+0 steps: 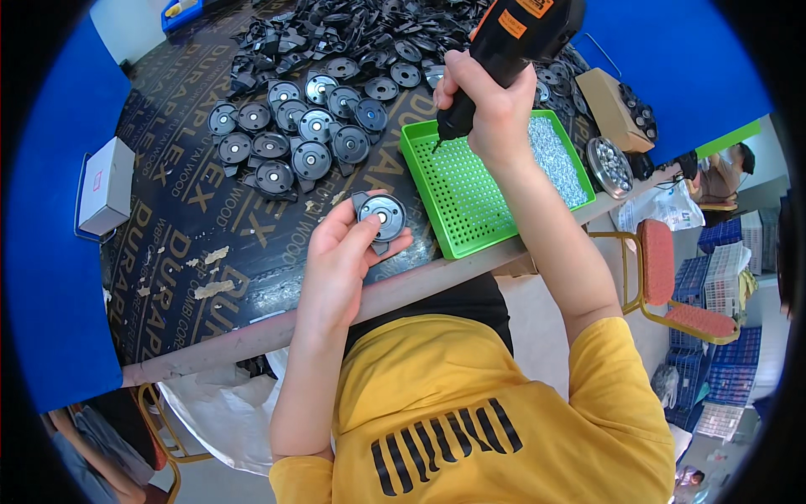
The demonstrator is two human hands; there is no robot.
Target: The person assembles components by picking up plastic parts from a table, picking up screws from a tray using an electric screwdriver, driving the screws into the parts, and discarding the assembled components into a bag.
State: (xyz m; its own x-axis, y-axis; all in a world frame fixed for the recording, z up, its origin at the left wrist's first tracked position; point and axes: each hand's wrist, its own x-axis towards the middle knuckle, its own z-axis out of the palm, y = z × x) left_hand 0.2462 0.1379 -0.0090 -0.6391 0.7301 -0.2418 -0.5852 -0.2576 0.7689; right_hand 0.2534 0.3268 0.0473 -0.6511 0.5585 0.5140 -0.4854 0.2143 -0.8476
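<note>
Between the thumb and fingers of my left hand [340, 252] is a round black plastic part [382, 220] with a metal centre, held just above the table's front edge. My right hand [495, 109] is wrapped round a black electric screwdriver [508, 50] with orange labels. Its thin bit points down over the left side of a green perforated tray [445, 235]. Small silvery screws [554, 160] lie heaped at the tray's right side. Several similar round black parts [315, 126] sit in a loose group on the table, left of the tray.
A large pile of black plastic parts [336, 34] covers the far side of the table [201, 176]. A white box [109, 185] stands at the left. At the right are a cardboard box [613, 109] and a round dish of metal pieces [610, 166]. A red chair [656, 260] stands beyond.
</note>
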